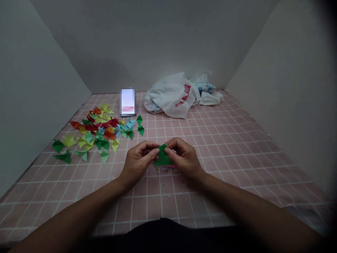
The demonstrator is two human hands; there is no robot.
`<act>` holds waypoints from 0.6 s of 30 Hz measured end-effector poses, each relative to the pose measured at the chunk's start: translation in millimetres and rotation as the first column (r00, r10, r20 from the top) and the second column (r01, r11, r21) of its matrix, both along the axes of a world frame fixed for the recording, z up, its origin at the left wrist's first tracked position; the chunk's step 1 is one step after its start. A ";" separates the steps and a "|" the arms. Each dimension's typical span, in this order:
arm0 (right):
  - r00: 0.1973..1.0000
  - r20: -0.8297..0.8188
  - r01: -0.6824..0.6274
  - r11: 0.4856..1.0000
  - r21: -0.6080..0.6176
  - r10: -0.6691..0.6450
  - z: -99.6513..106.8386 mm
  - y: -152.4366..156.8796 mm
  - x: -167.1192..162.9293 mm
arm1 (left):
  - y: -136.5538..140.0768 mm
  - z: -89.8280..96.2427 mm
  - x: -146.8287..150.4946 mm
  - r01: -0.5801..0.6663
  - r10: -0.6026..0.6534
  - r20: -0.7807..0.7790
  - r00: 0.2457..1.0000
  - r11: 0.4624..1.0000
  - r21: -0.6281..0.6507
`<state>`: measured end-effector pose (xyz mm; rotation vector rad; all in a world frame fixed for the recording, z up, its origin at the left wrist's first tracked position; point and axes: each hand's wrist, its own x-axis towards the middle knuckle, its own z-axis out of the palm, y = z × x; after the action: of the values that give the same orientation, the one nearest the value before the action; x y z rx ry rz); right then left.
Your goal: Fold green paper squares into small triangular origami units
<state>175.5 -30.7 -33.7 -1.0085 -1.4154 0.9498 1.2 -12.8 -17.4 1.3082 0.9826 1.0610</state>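
Observation:
A piece of green origami paper (162, 158) is pinched at its upper edge by both my hands. My left hand (139, 158) is closed, thumb and fingertips on the paper's left side. Opposite it, my right hand (186, 157) grips the right side the same way. Just below the green piece, edges of pink, yellow and lilac paper (165, 169) peek out; the rest of them is hidden. Many folded paper figures (101, 143), in green, yellow, red, orange and light blue, lie spread to the left of my left hand.
A phone with a lit, blurred screen (127, 102) stands behind the figures. White plastic bags (172, 95) lie crumpled against the back wall. Under everything is a pink cloth with a white grid (223, 140), wrinkled at the right. Pale walls (34, 80) enclose the sides.

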 end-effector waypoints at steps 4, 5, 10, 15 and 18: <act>1.000 -0.005 -0.002 1.000 0.015 0.002 1.0 -0.4 -0.9 | -0.1 0.0 -1.2 -0.010 0.010 -0.045 0.999 1.000 0.003; 1.000 -0.005 -0.003 1.000 0.016 0.003 1.4 -0.9 -1.2 | -0.3 0.2 -1.5 -0.017 0.018 -0.056 0.998 1.000 0.015; 1.000 0.004 -0.014 1.000 -0.018 0.014 2.9 -2.8 -1.3 | -0.7 0.7 -2.9 -0.029 0.040 -0.126 0.991 0.996 0.083; 0.998 -0.041 -0.039 0.997 -0.063 0.036 2.5 -0.4 -2.0 | -0.7 1.6 -1.9 -0.036 0.061 -0.189 0.980 0.990 0.137; 0.991 -0.111 -0.081 0.992 -0.099 0.070 1.9 0.4 -3.1 | -1.5 3.4 -1.0 -0.024 0.062 -0.225 0.972 0.986 0.168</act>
<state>172.4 -30.3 -31.9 -0.9700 -1.3342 1.1261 0.3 -14.3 -14.0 1.5780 1.1186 1.0573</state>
